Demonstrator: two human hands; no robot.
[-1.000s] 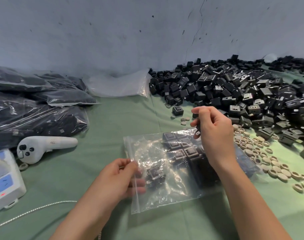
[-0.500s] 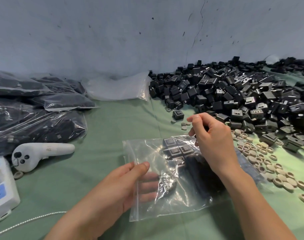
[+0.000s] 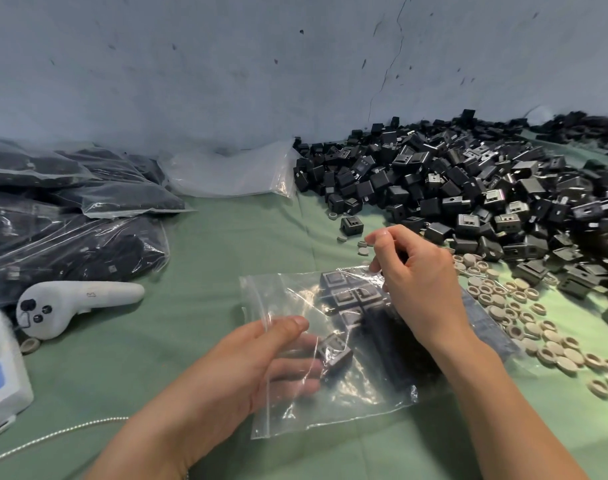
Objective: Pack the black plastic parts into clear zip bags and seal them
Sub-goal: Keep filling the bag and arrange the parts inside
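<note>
Your left hand (image 3: pixel 240 372) pinches the bag (image 3: pixel 351 407) at its mouth, which runs twelve-to-six. The parts (image 3: pixel 468 188) lie at two o'clock, nearest your curled right hand (image 3: pixel 420 282); I can't tell what it holds.

Zip bag (image 3: pixel 330 403) centre of bench (image 3: pixel 226 244), parts (image 3: pixel 344 299) inside. Loose pile (image 3: pixel 468 188) behind right; rings (image 3: pixel 503 299) right of bag. Packed bags (image 3: pixel 70 237) far left, controller (image 3: pixel 81 299) before them. Empty bags (image 3: pixel 233 171) behind centre.

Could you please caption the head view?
Left hand pinches a clear zip bag holding black parts; right hand curls at its edge.
</note>
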